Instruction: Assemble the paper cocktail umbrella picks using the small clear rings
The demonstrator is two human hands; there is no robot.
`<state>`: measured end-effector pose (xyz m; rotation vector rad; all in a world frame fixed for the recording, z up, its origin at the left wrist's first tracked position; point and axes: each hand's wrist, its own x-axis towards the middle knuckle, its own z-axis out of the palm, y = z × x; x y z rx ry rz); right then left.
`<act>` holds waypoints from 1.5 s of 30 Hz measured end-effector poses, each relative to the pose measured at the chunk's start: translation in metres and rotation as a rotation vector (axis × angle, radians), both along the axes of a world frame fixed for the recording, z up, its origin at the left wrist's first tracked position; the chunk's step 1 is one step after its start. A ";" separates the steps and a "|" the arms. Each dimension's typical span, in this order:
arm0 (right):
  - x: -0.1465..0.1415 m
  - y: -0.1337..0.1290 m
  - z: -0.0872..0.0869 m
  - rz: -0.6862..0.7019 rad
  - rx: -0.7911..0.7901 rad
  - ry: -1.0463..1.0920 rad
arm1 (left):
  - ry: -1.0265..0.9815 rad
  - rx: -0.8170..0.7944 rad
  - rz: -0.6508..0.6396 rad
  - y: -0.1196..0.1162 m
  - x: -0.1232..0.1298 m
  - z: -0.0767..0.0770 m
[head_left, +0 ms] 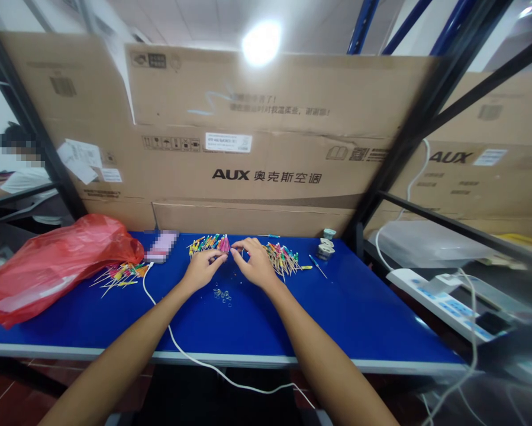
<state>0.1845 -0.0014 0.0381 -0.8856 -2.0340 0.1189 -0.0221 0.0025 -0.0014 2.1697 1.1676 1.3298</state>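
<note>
Blue laminate workbench top (pixel 345 319) stretches across the view, with both bare hands working near its far edge. The left hand (pixel 201 271) and right hand (pixel 254 264) curl inward until their fingertips almost meet, neither clenched nor open flat. They look poised in a fine pinch, but whether they grasp anything tiny cannot be told at this size.

Just beyond them at 12 o'clock lies a loose pile of thin multicoloured sticks (pixel 206 244), some with pink ends nearly touching the left hand's fingers. A second pile of thin multicoloured sticks with yellow and green ends (pixel 283 260) sits just beside the right hand at 2 o'clock. Placed either side of the centre, both piles seem set for short reaches. A third, flatter spread of coloured sticks (pixel 121 277) lies farther out at 9 o'clock, against a crumpled red plastic bag (pixel 57 266), which may have carried them.

At 6 o'clock, directly below the hands, a small cluster of clear rings (pixel 222 294) sits within easy reach of either hand. A thin white cable (pixel 157 302) snakes across the bench top at 8 o'clock, and a slim blue-handled tool (pixel 318 266) lies apart at 3 o'clock, seemingly kept out of the working space. Large cardboard AUX cartons (pixel 248 177) stand upright along the far edge, walling off the bench.
</note>
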 end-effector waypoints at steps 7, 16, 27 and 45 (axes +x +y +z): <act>-0.001 0.003 -0.004 0.001 0.003 -0.025 | 0.006 -0.007 -0.020 -0.002 0.002 0.001; 0.002 0.004 -0.001 -0.060 -0.005 0.041 | -0.096 -0.056 -0.005 0.002 0.000 -0.002; -0.018 0.001 -0.015 0.162 -0.175 0.266 | -0.235 -0.136 -0.110 0.001 0.002 0.005; -0.033 0.008 -0.030 0.310 -0.547 0.849 | -0.079 -0.088 -0.175 -0.013 0.009 0.015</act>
